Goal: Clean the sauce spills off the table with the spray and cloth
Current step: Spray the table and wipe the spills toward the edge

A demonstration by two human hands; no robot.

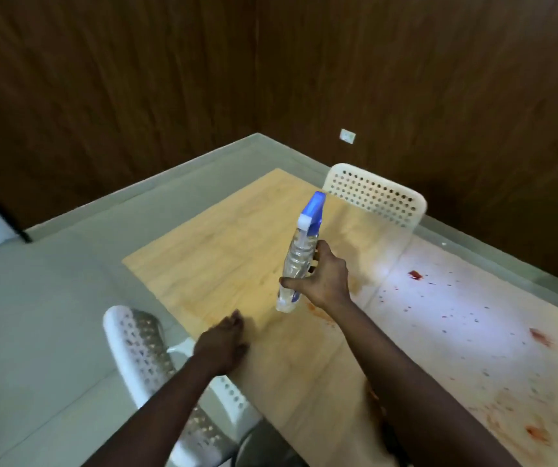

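Observation:
My right hand (328, 276) grips a clear spray bottle (299, 256) with a blue and white trigger head, held above the light wooden table (223, 251), nozzle pointing away from me. My left hand (223, 342) rests on the table near its left edge, fingers together and flat. Red sauce spills (415, 274) and several small splatters dot the right part of the table, with larger smears (540, 335) further right and orange streaks under my right forearm. No cloth is in view.
A white perforated chair (142, 352) stands at the table's left side below my left arm. Another white perforated chair (375, 193) sits at the far end. Dark wood-panelled walls enclose the corner behind; grey floor lies to the left.

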